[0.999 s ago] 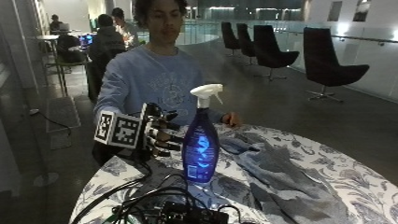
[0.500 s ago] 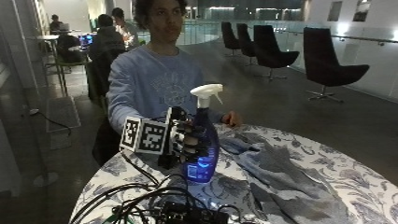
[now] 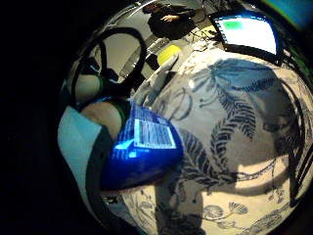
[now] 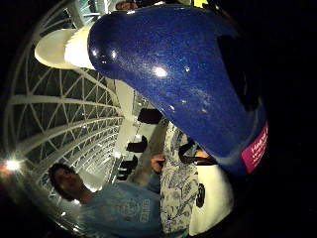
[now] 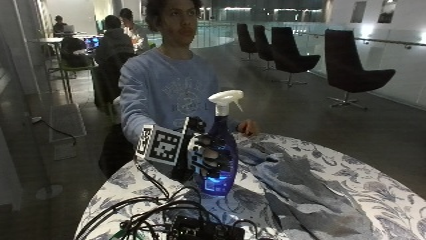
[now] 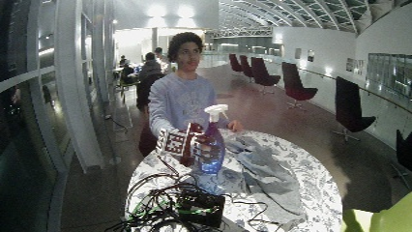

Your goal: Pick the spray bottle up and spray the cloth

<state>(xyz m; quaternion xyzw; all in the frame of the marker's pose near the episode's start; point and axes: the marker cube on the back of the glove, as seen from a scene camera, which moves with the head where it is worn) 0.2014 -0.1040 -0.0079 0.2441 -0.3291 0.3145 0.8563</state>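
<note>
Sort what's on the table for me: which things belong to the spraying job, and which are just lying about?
Part of the job:
- spray bottle, blue with a white trigger head, gripped by the gloved right hand
- cloth, grey, spread on the table beside the bottle

Just lying about:
- cables in a tangle at the near edge
- black box among the cables

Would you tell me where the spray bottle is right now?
In the outside view, the spray bottle stands on the table, gripped by the gloved right hand, beside the cloth.
</note>
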